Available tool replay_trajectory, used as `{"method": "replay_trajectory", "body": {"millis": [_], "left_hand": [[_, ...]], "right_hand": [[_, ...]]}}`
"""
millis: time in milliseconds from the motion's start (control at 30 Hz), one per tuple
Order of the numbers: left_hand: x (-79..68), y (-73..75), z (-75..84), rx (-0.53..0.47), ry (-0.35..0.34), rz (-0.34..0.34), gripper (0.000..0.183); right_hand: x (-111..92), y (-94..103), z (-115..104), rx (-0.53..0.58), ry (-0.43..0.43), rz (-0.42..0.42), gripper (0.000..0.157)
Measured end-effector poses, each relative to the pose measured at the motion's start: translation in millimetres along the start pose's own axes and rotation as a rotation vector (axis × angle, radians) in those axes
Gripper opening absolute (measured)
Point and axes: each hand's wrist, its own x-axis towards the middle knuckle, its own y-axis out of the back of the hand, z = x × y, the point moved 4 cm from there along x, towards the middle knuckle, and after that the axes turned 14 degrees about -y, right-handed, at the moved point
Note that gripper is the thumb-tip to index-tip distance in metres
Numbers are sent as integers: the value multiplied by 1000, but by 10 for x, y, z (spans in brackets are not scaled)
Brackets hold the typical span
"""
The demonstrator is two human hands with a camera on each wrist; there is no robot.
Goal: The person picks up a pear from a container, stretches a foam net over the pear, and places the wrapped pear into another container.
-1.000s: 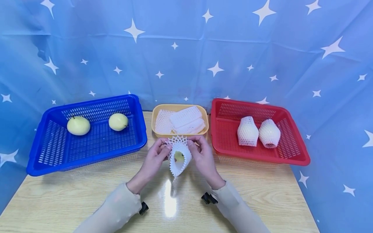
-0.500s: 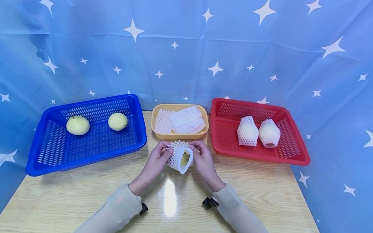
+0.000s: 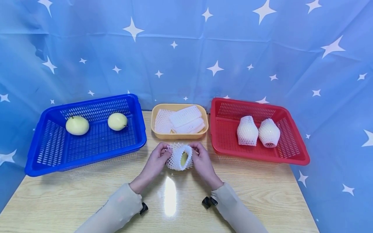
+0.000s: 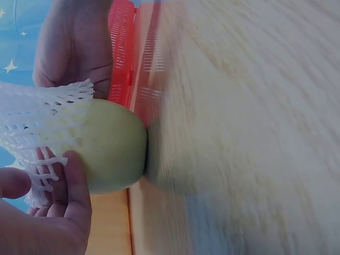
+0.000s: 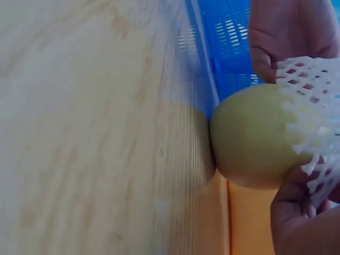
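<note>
A pale green-yellow pear stands on the wooden table with a white foam fruit net drawn over its upper part. In both wrist views its lower half is bare and touches the tabletop. My left hand pinches the net's edge on one side. On the opposite side my right hand grips the net, its fingertips partly hidden in the head view. Through the net's open end, a bit of the pear shows in the head view.
A blue basket at the left holds two bare pears. In the red basket at the right lie two net-covered pears. Between them, a yellow tray contains several flat foam nets.
Both hands have come down and slightly nearer with the net and pear. The net's open end has turned and now sits lower around the pear.
</note>
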Motion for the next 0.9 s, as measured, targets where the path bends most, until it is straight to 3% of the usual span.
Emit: {"method": "replay_trajectory", "body": {"millis": [400,900], "left_hand": [[11,38,-134,-15,53,17,12],[-11,59,-213,135,79,6,10]], "right_hand": [[66,13,36,-91,-27,19,17],[134,31,136,-160,-130,4,17]]}}
